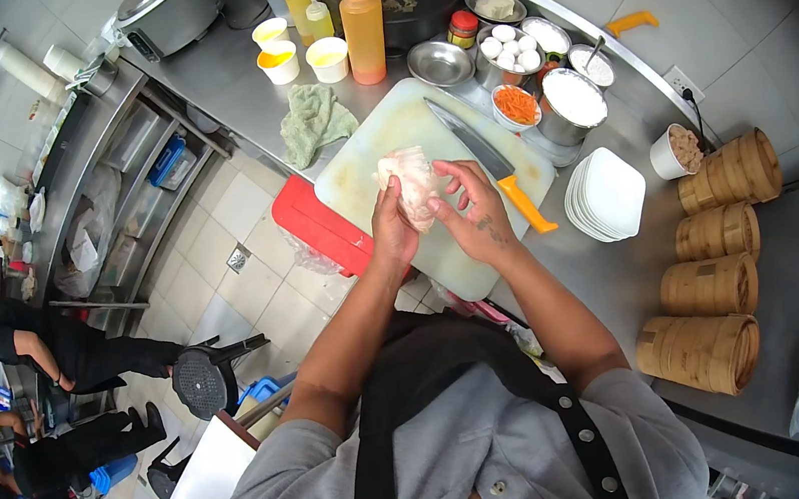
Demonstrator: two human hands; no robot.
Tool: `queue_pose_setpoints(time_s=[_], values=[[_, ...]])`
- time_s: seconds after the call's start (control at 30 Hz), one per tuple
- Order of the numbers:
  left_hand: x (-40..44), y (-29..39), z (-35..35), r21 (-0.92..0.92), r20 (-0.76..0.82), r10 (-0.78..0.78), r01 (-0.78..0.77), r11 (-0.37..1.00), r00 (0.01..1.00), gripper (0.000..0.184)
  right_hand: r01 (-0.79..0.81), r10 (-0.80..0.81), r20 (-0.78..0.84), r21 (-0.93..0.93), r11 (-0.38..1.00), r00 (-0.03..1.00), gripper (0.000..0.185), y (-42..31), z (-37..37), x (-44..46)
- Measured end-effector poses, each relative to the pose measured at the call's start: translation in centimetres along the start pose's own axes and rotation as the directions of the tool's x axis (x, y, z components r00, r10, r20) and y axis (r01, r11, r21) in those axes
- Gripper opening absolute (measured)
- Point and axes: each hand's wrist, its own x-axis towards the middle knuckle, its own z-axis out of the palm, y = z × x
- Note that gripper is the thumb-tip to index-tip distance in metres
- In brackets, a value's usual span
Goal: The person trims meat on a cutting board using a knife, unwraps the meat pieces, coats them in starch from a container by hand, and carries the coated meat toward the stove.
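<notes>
Grey shirt cloth (444,435) lay nearest, while over the cutting board (346,186) the left hand (393,227) grasped a pale lump (407,180) that, if slick, could slip toward the knife (472,143), the right hand's (473,220) half-open fingers seeming to give little support.

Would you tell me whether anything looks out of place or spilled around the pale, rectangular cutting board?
I see no obvious spill. The large knife with a yellow-orange handle lies slightly awkwardly, its handle jutting past the edge of the cutting board. The crumpled pale green cloth looks untidy, bunched beside it.
</notes>
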Motion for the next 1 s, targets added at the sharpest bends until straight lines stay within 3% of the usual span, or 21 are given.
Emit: queue_pose_setpoints(time_s=[0.1,0.2,0.3,0.37,0.5,0.6,0.7,0.8,1.0], values=[[-0.8,1.1,1.6,0.146,-0.019,0.080,-0.076,0.986,0.997,0.046,0.122,-0.151,-0.080,-0.288,0.950,0.985,0.030,-0.1,0.3,1.4],[-1.1,2.0,2.4,0.204,0.010,0.102,-0.102,0.974,0.995,0.046,0.160,-0.192,-0.101,-0.260,0.952,0.976,0.015,0.0,0.1,1.9],[-1.0,3.0,2.5,0.042,0.026,0.049,-0.050,0.998,0.998,0.046,0.138,-0.143,-0.030,-0.124,0.983,0.989,0.009,-0.8,-0.3,2.1],[-0.6,2.9,1.8,0.045,0.029,0.046,-0.047,0.998,0.999,0.047,0.185,-0.180,0.048,-0.125,0.975,0.983,0.006,-0.9,-0.5,2.0],[-0.7,2.7,1.5,0.053,-0.012,0.050,-0.049,0.997,0.999,0.047,0.324,-0.303,0.179,-0.103,0.940,0.936,0.013,-1.3,-1.2,2.0],[-1.2,3.1,1.6,0.158,0.001,0.077,-0.076,0.984,0.997,0.048,0.339,-0.305,0.183,-0.203,0.919,0.935,0.018,-1.3,-1.2,2.4],[-1.4,3.1,1.7,0.153,-0.013,0.078,-0.075,0.985,0.997,0.048,0.244,-0.224,0.111,-0.222,0.944,0.968,0.025,-1.5,-0.7,2.2],[-1.8,3.0,1.2,0.081,-0.010,-0.011,0.012,0.997,1.000,0.049,0.048,-0.047,0.012,-0.165,0.985,0.999,0.034,-2.6,0.1,1.8],[-2.3,3.0,0.5,0.080,0.053,-0.154,0.149,0.986,0.987,0.051,0.023,0.024,0.245,-0.186,0.982,0.969,0.039,-4.3,-0.5,1.2]])
